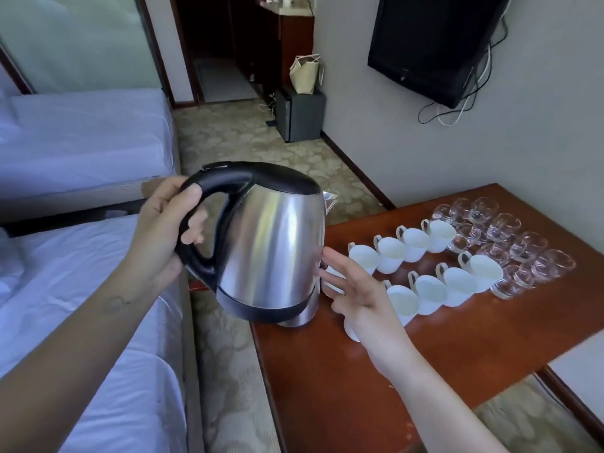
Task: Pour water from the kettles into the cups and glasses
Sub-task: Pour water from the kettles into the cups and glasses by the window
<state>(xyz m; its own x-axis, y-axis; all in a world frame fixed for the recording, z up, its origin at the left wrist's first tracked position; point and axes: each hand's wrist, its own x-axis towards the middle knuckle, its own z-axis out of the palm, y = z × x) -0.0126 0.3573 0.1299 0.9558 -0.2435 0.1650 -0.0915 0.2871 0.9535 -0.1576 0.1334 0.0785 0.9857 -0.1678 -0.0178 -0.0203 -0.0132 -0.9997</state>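
Left hand (163, 223) grips kettle (271, 253) handle at table (425, 371) edge; right hand (356, 295) spread beside it, before cups (405, 246)

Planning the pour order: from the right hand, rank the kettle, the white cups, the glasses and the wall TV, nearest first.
1. Kettle: at the right hand's fingertips, held by the left hand.
2. White cups: just beyond, mid-table.
3. Glasses: table's far end.
4. TV: on the wall.
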